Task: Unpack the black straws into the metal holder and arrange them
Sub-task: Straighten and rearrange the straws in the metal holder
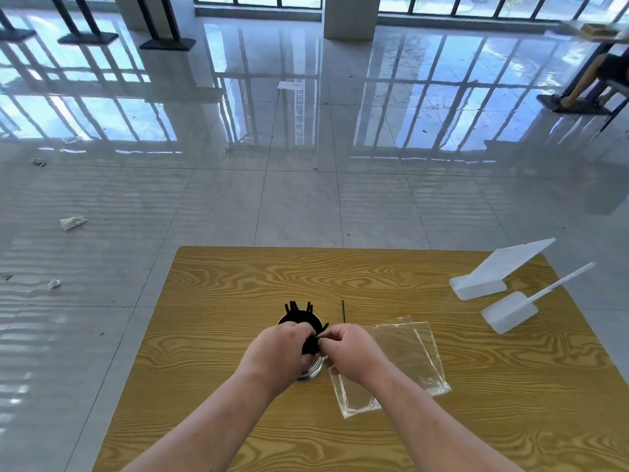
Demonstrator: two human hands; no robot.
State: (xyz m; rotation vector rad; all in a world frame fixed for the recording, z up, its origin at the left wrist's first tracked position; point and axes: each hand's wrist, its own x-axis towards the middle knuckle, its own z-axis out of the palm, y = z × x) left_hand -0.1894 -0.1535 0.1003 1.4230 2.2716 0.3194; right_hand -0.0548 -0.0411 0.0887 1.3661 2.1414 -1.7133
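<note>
On the wooden table (374,277) the left hand (275,352) came first in the row, curled over the near side of the metal holder (311,371), its fingers closed around a dark clump of black straws (310,345) at the holder's mouth. How tightly it gripped could not be told, since the knuckles hid the fingertips. Behind it, more straw ends stood up from the far rim, fanned and uneven. The right hand (350,352) met the left directly over the holder, thumb and forefinger pinched on the same clump — both hands were equally near, touching the straws between them. The straws' long axis ran roughly upright, leaning toward the person, so any tidying would likely mean pushing them down and back into the cup. Just past the right hand one stray black straw (343,311) lay flat on the table, pointing away from the person, beside the holder and nearer the right hand. Further right lay the empty clear bag (401,362) — flat, partly under the right wrist.
</note>
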